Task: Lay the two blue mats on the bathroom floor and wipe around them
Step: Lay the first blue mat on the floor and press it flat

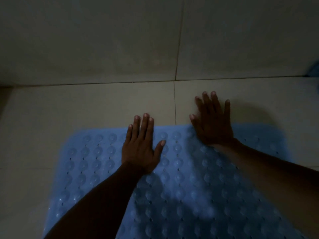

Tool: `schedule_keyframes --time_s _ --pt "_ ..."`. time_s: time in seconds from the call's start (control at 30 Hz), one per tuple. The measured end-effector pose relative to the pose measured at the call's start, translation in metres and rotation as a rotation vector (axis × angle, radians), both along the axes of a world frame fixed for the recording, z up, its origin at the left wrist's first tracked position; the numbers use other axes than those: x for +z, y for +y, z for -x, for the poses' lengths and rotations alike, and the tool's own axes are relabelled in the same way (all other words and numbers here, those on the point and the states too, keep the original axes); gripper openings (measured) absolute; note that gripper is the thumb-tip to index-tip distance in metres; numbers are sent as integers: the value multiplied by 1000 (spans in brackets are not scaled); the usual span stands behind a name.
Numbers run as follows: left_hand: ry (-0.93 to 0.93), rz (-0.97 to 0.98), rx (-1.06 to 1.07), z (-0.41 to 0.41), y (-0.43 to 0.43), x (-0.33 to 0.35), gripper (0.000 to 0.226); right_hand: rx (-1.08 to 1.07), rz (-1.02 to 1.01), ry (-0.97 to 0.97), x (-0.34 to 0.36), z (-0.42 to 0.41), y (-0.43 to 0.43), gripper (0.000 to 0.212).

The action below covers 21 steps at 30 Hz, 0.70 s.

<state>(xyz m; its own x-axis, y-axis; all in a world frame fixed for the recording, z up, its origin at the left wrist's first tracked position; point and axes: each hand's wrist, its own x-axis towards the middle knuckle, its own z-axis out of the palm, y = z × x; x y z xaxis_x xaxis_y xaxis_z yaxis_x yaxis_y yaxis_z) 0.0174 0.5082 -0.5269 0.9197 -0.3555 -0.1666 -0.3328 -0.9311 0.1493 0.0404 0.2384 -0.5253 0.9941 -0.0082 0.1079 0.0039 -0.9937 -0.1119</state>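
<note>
A blue rubber mat point(181, 187) with rows of round suction cups and small holes lies flat on the pale tiled floor, filling the lower middle of the view. My left hand point(141, 145) rests flat on the mat near its far edge, fingers straight, fingertips reaching just past the edge. My right hand point(212, 121) is spread open over the far edge, its palm on the mat and its fingers on the tile; it looks blurred. A bit of something blue point(313, 69) shows at the right border; what it is cannot be told.
The tiled wall point(120, 40) rises just beyond the mat, meeting the floor at a dark grout line point(103, 83). Bare floor tile point(34, 126) lies left of the mat and in the strip between mat and wall. The room is dim.
</note>
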Motion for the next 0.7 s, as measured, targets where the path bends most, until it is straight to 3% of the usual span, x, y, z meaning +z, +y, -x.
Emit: schedule_keyframes --time_s 0.3,0.5,0.7 --pt "27 136 -50 60 -58 5 90 -37 -48 6 -1 1 0 73" --pt "14 108 -41 58 -56 2 90 -66 -96 -38 1 3 -5 66" --pt "10 48 -105 58 -55 5 85 -61 -35 52 -6 23 -41 75"
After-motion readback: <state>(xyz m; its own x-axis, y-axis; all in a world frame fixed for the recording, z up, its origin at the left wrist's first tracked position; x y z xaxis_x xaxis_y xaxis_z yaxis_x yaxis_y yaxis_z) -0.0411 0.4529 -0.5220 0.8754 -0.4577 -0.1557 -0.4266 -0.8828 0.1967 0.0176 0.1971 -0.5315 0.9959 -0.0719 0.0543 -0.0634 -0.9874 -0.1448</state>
